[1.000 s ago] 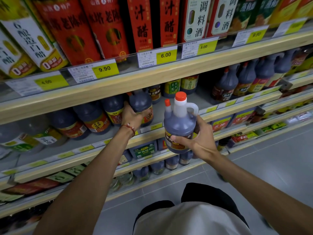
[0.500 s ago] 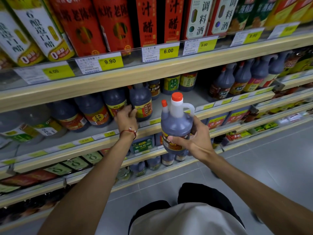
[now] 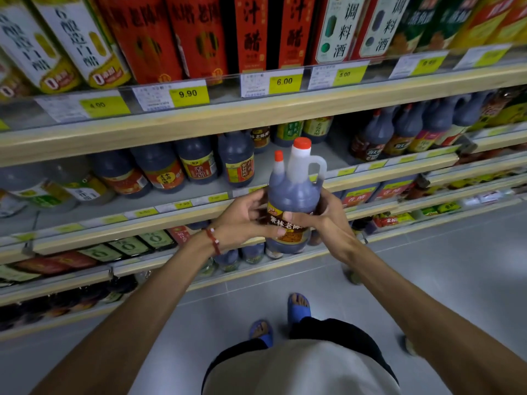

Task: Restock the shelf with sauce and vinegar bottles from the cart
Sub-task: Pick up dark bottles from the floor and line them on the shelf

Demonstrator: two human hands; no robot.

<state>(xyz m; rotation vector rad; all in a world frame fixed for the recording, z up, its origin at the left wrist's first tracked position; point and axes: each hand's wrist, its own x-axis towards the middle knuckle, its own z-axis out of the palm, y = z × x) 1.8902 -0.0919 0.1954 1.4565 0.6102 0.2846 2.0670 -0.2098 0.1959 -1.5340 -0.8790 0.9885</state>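
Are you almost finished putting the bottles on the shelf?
Not yet. Done: a row of dark bottles already stands on the middle shelf. In hand: the left hand and right hand both hold a dark jug with a red cap in front of that shelf, beside an open gap. Left: setting it down. The cart is out of view, so how many remain is unknown.

Both hands on dark vinegar jug, upright, in front of the shelf edge: left hand on label side, right hand opposite. Second red-capped bottle just behind jug.
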